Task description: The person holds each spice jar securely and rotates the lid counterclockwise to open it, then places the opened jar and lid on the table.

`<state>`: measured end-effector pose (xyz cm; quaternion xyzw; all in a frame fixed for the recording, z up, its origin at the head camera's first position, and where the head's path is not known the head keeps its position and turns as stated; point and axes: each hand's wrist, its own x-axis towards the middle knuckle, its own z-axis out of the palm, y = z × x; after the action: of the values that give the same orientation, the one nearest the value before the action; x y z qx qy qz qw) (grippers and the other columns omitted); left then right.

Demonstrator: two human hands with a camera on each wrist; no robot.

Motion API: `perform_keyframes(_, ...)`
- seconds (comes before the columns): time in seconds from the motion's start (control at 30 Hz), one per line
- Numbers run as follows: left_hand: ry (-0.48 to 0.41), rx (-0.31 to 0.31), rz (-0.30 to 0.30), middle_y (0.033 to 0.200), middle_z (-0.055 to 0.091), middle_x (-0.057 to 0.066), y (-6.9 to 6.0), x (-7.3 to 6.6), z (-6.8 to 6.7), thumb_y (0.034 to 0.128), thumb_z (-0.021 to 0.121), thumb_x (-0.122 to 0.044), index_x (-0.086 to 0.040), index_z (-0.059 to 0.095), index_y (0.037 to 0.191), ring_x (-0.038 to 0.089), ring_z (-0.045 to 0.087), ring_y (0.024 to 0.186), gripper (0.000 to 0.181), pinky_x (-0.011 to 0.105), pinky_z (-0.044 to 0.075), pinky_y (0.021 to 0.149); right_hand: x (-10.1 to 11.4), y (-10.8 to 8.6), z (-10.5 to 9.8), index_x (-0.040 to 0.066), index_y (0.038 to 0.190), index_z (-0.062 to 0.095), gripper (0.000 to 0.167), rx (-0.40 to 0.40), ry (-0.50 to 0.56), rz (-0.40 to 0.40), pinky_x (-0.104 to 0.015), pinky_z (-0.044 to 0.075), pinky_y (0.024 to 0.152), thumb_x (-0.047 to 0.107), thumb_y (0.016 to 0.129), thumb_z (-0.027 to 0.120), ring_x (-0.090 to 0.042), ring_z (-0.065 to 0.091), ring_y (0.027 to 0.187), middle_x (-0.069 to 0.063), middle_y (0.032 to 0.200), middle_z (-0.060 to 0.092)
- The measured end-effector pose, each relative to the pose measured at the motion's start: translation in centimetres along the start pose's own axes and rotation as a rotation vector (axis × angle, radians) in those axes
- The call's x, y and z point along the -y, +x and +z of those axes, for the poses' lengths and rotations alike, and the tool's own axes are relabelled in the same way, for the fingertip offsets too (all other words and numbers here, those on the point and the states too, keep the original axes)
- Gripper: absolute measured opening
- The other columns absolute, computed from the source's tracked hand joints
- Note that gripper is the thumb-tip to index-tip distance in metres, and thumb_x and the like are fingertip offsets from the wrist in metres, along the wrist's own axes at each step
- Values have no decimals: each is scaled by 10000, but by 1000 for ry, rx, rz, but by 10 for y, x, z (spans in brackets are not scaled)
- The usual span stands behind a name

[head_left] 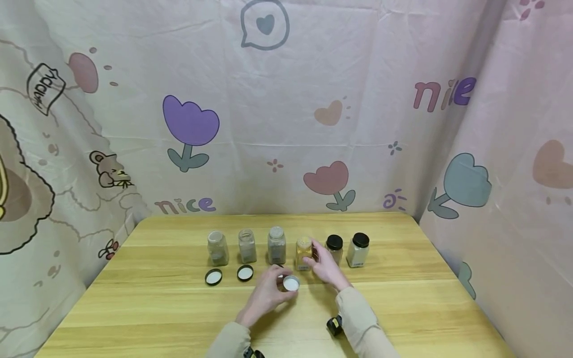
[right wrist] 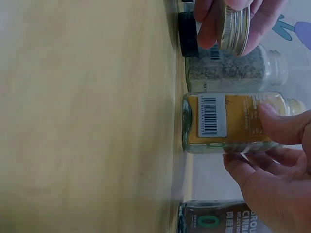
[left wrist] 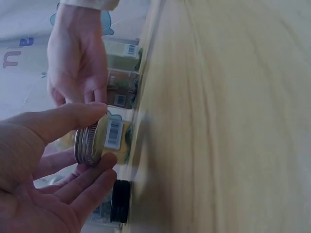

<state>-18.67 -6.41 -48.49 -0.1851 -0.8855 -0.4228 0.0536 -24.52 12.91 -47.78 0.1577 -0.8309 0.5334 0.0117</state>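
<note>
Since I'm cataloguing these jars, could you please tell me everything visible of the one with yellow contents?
The yellow jar is clear, square-sided and glass-like, holding yellow contents, with a white barcode label low on the front. No lid covers its neck. It stands upright on the table, third from the right in the row. The right hand grips it, thumb on the labelled face.

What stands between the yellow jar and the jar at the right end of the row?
A brown, black-lidded jar stands there, partly behind the right hand; the head view shows it.
</note>
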Motion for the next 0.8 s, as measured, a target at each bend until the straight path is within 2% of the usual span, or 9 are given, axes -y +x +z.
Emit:
perform_keyframes(0.07, 17, 1, 12, 1023, 669, 84, 1, 0, 2, 708, 895, -151, 19, 714, 1130, 199, 605, 927, 490, 291, 508, 843, 0, 2, 1, -64, 1497, 364, 587, -1, 8, 3, -563, 380, 1173, -62, 953, 585, -480, 457, 1384, -310, 1446, 505)
perform_keyframes(0.17, 16, 4, 46, 1028, 691, 105, 3, 0, 4, 719, 891, -130, 38, 706, 1123, 215, 630, 911, 475, 265, 537, 822, 2, 5, 2, -55, 1514, 335, 588, 4, 16, 9, -570, 365, 1184, -74, 967, 549, -480, 438, 1398, -309, 1460, 490)
perform_keyframes(0.3, 41, 1, 69, 1051, 724, 125, 5, 0, 8, 729, 888, -129, 35, 700, 1122, 241, 646, 923, 465, 275, 535, 811, 3, 8, 3, -39, 1523, 319, 583, 3, -28, 17, -583, 396, 1163, -60, 980, 529, -467, 470, 1374, -302, 1453, 497)
perform_keyframes(0.53, 102, -9, 64, 1083, 740, 134, 9, -3, 12, 730, 878, -125, 34, 691, 1141, 283, 657, 984, 478, 419, 537, 887, 5, 12, 4, -30, 1542, 276, 597, -12, -66, 45, -598, 388, 1164, -43, 991, 508, -468, 455, 1381, -306, 1484, 458)
perform_keyframes(0.63, 113, -9, 72, 1076, 741, 142, 11, -4, 14, 732, 866, -112, 44, 684, 1145, 306, 666, 1003, 477, 475, 539, 919, 6, 13, 5, -60, 1551, 234, 614, -19, -97, 66, -605, 352, 1186, -12, 1002, 505, -483, 415, 1407, -326, 1524, 403)
perform_keyframes(0.8, 120, 0, 83, 1040, 742, 150, 14, -6, 15, 740, 855, -88, 62, 681, 1132, 300, 683, 964, 454, 439, 570, 882, 10, 7, 2, -127, 1547, 154, 647, -34, -160, 93, -599, 325, 1198, 31, 1016, 488, -511, 403, 1403, -354, 1564, 309)
